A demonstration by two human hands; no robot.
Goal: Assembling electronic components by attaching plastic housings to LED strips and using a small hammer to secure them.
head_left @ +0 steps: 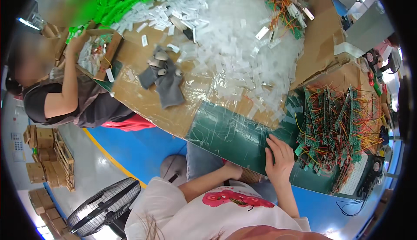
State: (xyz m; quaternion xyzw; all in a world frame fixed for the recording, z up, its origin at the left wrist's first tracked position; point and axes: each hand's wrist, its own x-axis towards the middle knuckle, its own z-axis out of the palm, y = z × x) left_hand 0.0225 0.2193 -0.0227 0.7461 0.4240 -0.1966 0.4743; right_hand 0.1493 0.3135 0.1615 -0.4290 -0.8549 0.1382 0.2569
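My right hand (280, 158) lies at the near edge of the green mat (230, 129), fingers stretched out and nothing in them. My left hand (233, 170) is low in front of my body by the table edge; its fingers are hidden. Right of my right hand stand rows of green circuit boards (328, 125) with red and yellow wires. Beyond the mat spreads a big heap of clear and white plastic pieces (243, 44). A pair of grey gloves (164, 77) lies on the cardboard-covered table to the left.
Bright green strips (124, 1) pile up at the far left; more wired parts (286, 5) lie at the far right. A co-worker (65, 83) sits at left beside a cardboard box (114, 51) of small parts. A black fan (104, 207) stands at lower left.
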